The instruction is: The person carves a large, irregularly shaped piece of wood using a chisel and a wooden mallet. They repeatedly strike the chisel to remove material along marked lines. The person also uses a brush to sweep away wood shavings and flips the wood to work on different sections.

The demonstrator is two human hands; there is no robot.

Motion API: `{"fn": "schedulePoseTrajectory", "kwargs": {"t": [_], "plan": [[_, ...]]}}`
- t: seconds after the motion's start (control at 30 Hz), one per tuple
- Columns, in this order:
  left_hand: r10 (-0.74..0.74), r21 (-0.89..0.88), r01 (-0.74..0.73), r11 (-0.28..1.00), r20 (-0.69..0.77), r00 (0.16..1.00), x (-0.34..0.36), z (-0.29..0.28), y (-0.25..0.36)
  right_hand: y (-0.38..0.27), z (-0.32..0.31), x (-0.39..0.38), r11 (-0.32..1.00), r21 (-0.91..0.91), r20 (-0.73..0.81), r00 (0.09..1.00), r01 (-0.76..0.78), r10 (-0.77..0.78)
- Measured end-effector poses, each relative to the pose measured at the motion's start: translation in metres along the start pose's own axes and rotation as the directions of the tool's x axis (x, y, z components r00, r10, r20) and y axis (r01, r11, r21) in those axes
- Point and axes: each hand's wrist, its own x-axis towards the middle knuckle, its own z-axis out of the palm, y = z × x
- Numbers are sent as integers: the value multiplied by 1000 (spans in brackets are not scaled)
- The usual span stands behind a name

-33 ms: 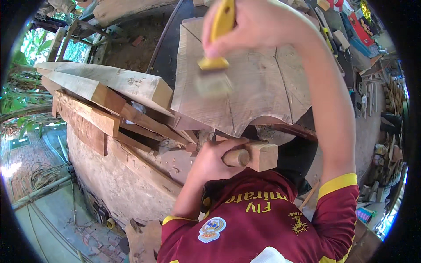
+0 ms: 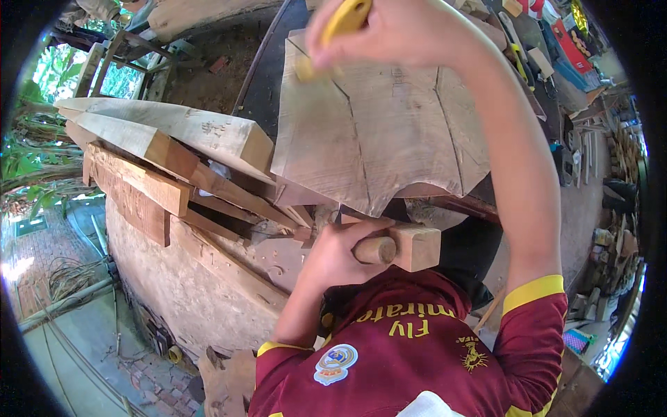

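Head view: a maroon shirt with yellow trim is filling the lower edge. Just beyond it, the left hand is gripping a round-ended wooden piece; its fingers are curling closed around the wood, one of them reaching toward a squared block that is sitting just beside the round end. Farther out, a wide wooden slab is lying flat on a dark surface, its notched edge facing the shirt, dark lines running across its face. Over the slab's far left part, the right hand is holding a yellow-handled brush; its fingers are closing snugly on the handle. The brush's lower end is blurring, so contact with the slab: cannot tell. Left of the slab, pale beams are lying side by side. Toward the upper right, a red flat item is resting. At far upper left, a wooden frame is standing near green leaves.
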Motion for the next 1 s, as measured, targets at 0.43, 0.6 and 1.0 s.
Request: {"fn": "schedulePoseTrajectory", "kwargs": {"t": [0.43, 0.6, 1.0], "plan": [[-23, -27, 23, 999, -1, 1000, -12, 9, 0, 13, 36, 15, 719, -447, -624, 761, -533, 176], [-11, 3, 11, 1000, -49, 999, -7, 2, 2, 40, 35, 37, 961, -164, -815, 579, -221, -6], [-57, -2, 57, 998, -89, 994, -18, -8, -4, 22, 41, 29, 684, -572, -630, 776, -452, -14]]}}
